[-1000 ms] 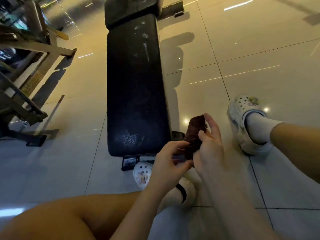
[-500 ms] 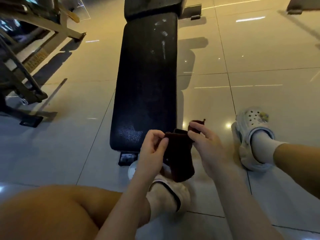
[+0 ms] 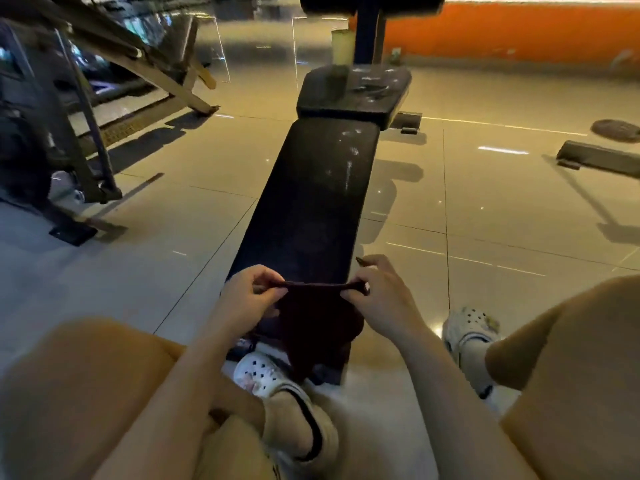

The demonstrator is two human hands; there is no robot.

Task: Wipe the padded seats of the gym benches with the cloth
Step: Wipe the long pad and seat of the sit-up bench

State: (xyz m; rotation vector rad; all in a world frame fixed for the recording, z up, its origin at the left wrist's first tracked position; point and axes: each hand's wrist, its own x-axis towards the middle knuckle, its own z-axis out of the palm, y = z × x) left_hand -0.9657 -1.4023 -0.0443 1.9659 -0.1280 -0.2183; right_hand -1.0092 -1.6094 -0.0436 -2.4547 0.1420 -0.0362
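A gym: a long padded bench [image 3: 311, 202] mid-frame, what looks like a machine frame [image 3: 86, 109] upper left, glossy tiled floor [image 3: 502, 202].

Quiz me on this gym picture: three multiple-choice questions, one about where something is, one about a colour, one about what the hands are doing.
1. Where is the cloth?
A. draped over the far pad
B. held up at the near end of the bench seat
C. on the floor tiles

2. What colour is the far wall?
A. orange
B. green
C. white

3. How is the cloth held?
A. balled in one fist
B. pressed flat under a palm
C. pinched at its top edge by the left hand and the right hand

Answers:
1 B, it hangs between the hands there.
2 A, an orange band runs behind the bench.
3 C, the top edge is stretched taut between the fingers.
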